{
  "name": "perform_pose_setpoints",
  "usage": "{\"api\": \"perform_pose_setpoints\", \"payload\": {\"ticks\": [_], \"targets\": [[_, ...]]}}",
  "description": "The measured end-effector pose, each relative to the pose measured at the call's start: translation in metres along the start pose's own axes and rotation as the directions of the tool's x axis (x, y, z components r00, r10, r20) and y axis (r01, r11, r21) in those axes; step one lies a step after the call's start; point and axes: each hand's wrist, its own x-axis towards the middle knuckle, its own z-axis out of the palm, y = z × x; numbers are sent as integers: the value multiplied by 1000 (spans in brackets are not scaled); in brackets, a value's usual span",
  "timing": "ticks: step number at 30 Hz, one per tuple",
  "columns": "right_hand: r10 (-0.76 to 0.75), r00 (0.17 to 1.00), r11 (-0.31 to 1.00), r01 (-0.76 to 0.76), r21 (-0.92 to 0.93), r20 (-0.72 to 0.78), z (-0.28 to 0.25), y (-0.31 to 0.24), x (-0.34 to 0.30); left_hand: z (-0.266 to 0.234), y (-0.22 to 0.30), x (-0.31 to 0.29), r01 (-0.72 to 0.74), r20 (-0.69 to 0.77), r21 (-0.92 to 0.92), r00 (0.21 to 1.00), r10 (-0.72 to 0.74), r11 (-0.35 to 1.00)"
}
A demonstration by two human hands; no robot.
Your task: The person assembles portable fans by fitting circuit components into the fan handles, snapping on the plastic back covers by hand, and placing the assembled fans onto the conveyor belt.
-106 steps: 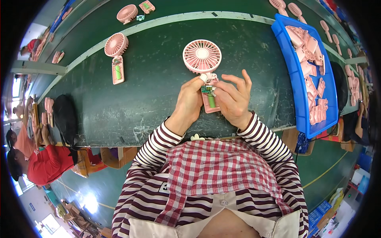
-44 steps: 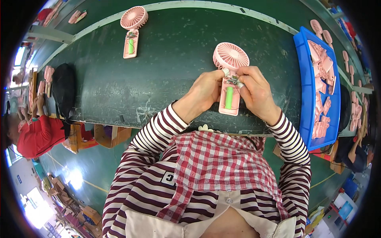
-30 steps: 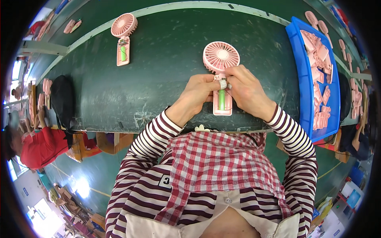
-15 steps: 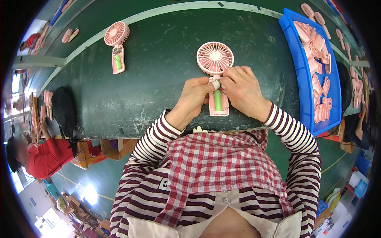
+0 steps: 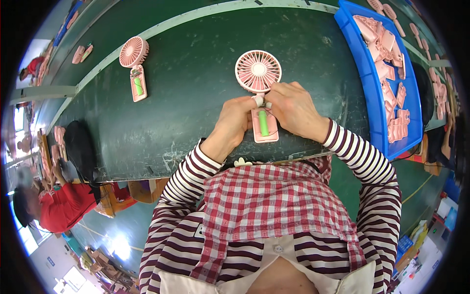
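Observation:
A pink handheld fan (image 5: 258, 71) lies on the dark green worktop in front of me, its round grille pointing away from me. Its handle is uncovered, showing a green cylindrical battery (image 5: 264, 123) and thin wires inside. My left hand (image 5: 229, 122) grips the handle's left side near the neck, its white-wrapped thumb pressing on the top part. From the other side my right hand (image 5: 296, 109) has its fingers closed on the same spot, just below the grille. The fingers hide the small parts between them.
Another opened pink fan (image 5: 139, 83) lies at the left of the worktop (image 5: 186, 98). A blue tray (image 5: 368, 93) of pink plastic shells stands on the right. Further pink fans line the far right. A person in red (image 5: 68, 206) sits at the left, beside a black chair back (image 5: 81, 147).
The view has shifted slightly, so the fan and tray appear a little farther left. Both hands stay at the fan's neck, with the right fingers slightly moved there.

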Motion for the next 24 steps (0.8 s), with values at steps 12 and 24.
{"api": "perform_pose_setpoints", "payload": {"ticks": [12,24], "targets": [[6,999,1000,-7,18,36,-10,-1,-2,-5,9,3,81,150,74,984,-92,994],[389,889,810,-206,549,-240,5,-4,3,2,18,8,-299,82,-17,951,299,954]]}}
